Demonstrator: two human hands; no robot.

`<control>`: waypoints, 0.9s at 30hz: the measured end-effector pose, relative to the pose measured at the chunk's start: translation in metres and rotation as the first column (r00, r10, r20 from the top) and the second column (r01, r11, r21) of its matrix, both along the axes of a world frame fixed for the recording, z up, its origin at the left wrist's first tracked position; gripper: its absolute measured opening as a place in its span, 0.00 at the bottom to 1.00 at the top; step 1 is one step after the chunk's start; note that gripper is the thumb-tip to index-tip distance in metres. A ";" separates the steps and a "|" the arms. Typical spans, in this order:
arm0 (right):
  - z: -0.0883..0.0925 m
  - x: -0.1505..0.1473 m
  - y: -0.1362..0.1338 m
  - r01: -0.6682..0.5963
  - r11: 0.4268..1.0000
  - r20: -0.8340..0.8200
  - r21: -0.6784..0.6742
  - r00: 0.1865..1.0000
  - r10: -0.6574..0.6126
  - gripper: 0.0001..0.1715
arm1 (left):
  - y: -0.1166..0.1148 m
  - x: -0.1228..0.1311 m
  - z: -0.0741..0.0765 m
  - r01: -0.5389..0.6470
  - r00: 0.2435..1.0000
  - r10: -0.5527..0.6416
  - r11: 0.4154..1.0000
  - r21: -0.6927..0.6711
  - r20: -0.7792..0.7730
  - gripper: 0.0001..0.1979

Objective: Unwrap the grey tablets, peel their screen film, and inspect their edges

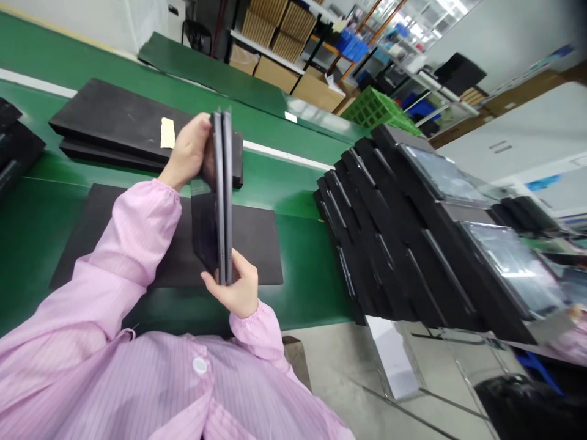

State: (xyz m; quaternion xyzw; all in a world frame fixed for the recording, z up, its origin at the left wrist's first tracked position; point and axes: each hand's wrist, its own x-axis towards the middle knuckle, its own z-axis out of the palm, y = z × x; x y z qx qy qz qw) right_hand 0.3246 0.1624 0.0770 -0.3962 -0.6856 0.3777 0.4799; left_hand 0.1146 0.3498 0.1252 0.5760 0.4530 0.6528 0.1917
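Two thin tablets (223, 201) are held up edge-on, side by side, over a black foam mat (259, 247) on the green bench. Wrapped round their far end is my left hand (189, 151), its fingers partly hidden behind them. My right hand (241, 286) grips the near end, with the thumb on the left face and the fingers on the right. A dark glossy screen shows on the left-hand face. Behind my left hand lie stacked black foam slabs (123, 116) with a yellow paper note (167, 132) on top.
On the right stands a tall, leaning stack of black foam trays (394, 226) with tablets in its layers and more tablets (513, 263) on top. Black items (16, 143) sit at the left edge. A green crate (378, 110) and cardboard boxes (316, 91) are beyond the bench.
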 end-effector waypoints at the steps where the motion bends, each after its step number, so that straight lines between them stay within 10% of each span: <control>1: -0.002 0.002 0.000 -0.025 0.999 -0.029 -0.022 0.999 0.024 0.34 | 0.001 0.003 -0.001 0.030 0.999 -0.030 1.000 0.009 -0.014 0.36; 7: 0.010 0.012 0.000 -0.244 0.963 -0.207 -0.112 0.954 0.217 0.34 | 0.009 -0.002 -0.009 0.142 0.989 -0.141 0.989 -0.033 0.042 0.40; 27: 0.025 0.008 0.001 -0.116 0.964 -0.217 -0.239 0.974 0.063 0.16 | -0.003 0.006 0.000 0.154 0.985 -0.150 0.988 -0.032 0.089 0.39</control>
